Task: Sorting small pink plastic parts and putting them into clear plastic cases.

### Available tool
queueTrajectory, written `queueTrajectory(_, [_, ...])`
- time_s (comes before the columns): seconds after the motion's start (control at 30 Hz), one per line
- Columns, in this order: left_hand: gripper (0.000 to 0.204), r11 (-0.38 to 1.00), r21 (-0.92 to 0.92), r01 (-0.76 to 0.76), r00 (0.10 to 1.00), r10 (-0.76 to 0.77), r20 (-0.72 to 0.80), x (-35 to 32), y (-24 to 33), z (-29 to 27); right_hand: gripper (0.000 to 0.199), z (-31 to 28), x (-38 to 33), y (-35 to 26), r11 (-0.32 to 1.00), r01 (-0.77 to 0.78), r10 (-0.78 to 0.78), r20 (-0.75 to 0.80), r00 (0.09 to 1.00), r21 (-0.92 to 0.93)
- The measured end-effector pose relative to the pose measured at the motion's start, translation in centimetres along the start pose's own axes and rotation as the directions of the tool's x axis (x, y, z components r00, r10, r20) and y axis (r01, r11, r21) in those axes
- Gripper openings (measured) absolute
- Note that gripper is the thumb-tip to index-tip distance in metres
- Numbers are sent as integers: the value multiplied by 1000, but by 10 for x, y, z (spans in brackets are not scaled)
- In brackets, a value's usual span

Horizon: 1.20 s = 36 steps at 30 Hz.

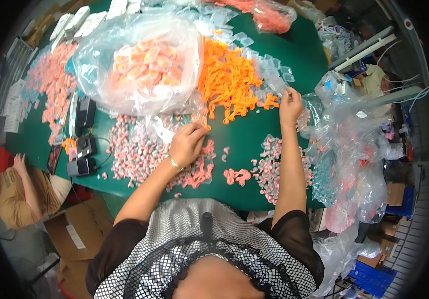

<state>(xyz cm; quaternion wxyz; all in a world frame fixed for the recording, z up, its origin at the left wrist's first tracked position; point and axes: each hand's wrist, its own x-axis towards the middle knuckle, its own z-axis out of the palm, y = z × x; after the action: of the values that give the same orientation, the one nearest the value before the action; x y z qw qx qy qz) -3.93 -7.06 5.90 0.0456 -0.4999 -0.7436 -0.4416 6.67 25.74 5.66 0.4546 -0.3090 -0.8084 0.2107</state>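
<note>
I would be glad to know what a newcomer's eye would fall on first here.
Probably the bright orange heap in the upper middle of the green table, with a big clear bag of paler orange pieces at its left. Next might come the person's left hand near the bag's lower right edge, and the right hand beside clear plastic pieces to the heap's right.

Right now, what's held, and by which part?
Left hand: apparently a small orange piece, by its near end. Right hand: fingertips at the clear plastic pieces; hold can't be told.
</note>
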Motion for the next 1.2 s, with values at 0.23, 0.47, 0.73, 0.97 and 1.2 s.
queueTrajectory(0.23, [8,969,247,-12,996,-9,85,8,-18,25,21,-22,-56,-26,949,-288,76,794,603,128])
queueTrajectory(0.47, [6,870,492,-28,963,-108,245,20,-19,43,28,-11,-81,-23,990,-131,43,780,624,50])
queueTrajectory(0.73, [6,992,115,44,993,-56,104,22,-16,21,15,-26,-94,-12,994,-91,45,535,843,58])
queueTrajectory(0.97, [11,901,321,291,947,-318,35,20,-46,-23,10,-34,-74,43,982,-105,157,367,917,-158])
queueTrajectory(1.2, [32,770,591,241,919,-377,115,8,-72,-17,9,-37,-63,70,955,-101,161,199,967,-278])
